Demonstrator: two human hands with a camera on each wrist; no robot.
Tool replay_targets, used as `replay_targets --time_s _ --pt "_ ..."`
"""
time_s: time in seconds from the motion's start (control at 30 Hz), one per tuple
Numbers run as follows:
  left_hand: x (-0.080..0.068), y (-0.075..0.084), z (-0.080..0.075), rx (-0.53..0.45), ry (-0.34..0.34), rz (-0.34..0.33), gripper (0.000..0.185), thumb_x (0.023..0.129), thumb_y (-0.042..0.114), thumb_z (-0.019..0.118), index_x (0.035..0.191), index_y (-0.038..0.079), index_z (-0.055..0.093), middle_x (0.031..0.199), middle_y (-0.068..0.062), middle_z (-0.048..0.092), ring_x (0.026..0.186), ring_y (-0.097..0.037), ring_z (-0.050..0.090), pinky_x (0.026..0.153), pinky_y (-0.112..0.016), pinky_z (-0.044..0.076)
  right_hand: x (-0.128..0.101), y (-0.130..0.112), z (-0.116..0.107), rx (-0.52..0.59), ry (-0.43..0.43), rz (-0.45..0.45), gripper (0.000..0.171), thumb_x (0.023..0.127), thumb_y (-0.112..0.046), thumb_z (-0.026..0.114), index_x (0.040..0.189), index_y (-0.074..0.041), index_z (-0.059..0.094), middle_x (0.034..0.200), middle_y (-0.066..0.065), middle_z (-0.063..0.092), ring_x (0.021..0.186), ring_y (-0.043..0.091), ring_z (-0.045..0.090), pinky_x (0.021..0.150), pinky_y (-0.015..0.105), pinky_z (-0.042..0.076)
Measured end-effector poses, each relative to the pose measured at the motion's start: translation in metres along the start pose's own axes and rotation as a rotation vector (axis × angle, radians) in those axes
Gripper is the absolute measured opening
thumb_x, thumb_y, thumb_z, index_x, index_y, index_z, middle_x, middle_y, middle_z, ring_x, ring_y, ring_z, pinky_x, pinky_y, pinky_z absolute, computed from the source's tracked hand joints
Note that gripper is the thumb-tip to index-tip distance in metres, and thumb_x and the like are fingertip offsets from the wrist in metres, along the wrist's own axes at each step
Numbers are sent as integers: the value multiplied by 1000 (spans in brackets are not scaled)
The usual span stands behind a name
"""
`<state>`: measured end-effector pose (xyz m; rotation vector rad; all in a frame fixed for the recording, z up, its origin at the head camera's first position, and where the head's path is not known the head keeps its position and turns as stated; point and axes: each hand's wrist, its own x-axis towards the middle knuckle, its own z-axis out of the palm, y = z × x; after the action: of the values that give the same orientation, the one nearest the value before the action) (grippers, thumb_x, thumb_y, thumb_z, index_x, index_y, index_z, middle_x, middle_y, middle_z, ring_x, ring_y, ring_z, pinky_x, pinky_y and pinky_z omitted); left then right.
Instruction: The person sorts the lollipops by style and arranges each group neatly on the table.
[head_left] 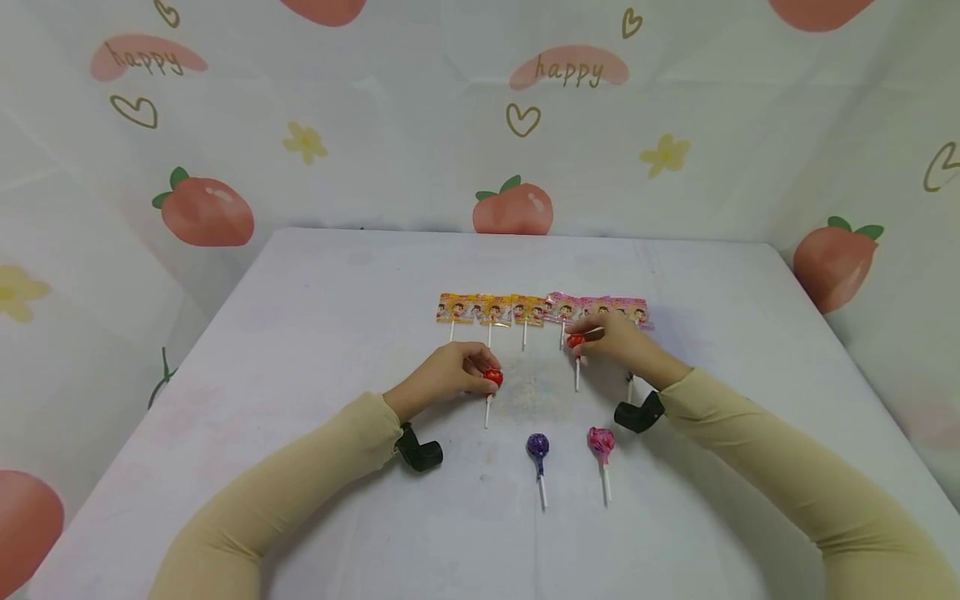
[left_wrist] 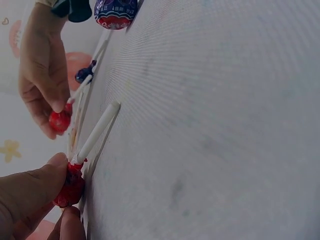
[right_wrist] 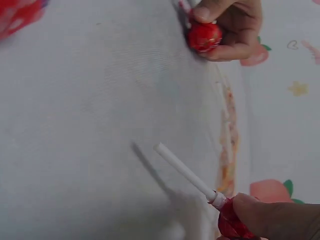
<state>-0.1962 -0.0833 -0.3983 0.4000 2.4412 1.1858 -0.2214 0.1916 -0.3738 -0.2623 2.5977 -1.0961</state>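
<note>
My left hand point(head_left: 448, 377) pinches a red-wrapped lollipop point(head_left: 492, 377) by its head, its white stick pointing back toward me. In the left wrist view that lollipop point(left_wrist: 70, 190) is between thumb and fingers, low over the white cloth. Farther back and to the right, my right hand point(head_left: 617, 340) pinches another red lollipop point(head_left: 576, 342), stick also toward me. The right wrist view shows its stick point(right_wrist: 182, 170) raised, casting a shadow on the cloth. Behind that hand runs a row of flat-wrapped lollipops, yellow ones point(head_left: 455, 307) at left and pink ones point(head_left: 562, 306) at right, partly covered by my fingers.
Nearer me lie a purple lollipop point(head_left: 537, 447) and a pink lollipop point(head_left: 601, 442). A dark lollipop point(head_left: 630, 377) is mostly hidden by my right wrist. Black wrist cameras hang below both sleeves. A printed curtain point(head_left: 420, 167) stands behind the table's far edge.
</note>
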Motion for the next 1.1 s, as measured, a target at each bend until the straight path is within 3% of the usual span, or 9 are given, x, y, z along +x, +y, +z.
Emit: replay_targets --time_s 0.2,0.47,0.73,1.1 --pt "0 -1 -1 -5 -3 -3 23 74 19 79 93 18 66 91 2 62 80 -15 57 67 -26 47 -5 -18 -11 89 7 -8 32 84 -6 66 116 -2 62 116 16 59 107 30 56 86 39 47" --pt "0 -2 -1 0 -4 4 23 74 19 79 93 18 67 90 2 62 79 -14 57 68 -26 47 -15 -44 -15 169 11 -91 34 84 -11 69 116 -4 62 115 12 60 105 26 58 88 41 46" --pt "1 -1 -1 3 -3 11 23 73 20 79 93 19 67 88 2 63 76 -14 57 66 -26 47 -10 -52 9 208 -39 -150 29 81 -10 71 108 -5 64 109 11 61 100 25 61 84 38 49" --pt "2 -1 -1 -11 -18 29 24 73 18 79 94 15 67 87 0 63 73 -12 59 61 -25 47 1 -50 46 91 -140 -217 25 77 -6 75 99 -6 64 98 7 62 95 23 62 83 36 49"
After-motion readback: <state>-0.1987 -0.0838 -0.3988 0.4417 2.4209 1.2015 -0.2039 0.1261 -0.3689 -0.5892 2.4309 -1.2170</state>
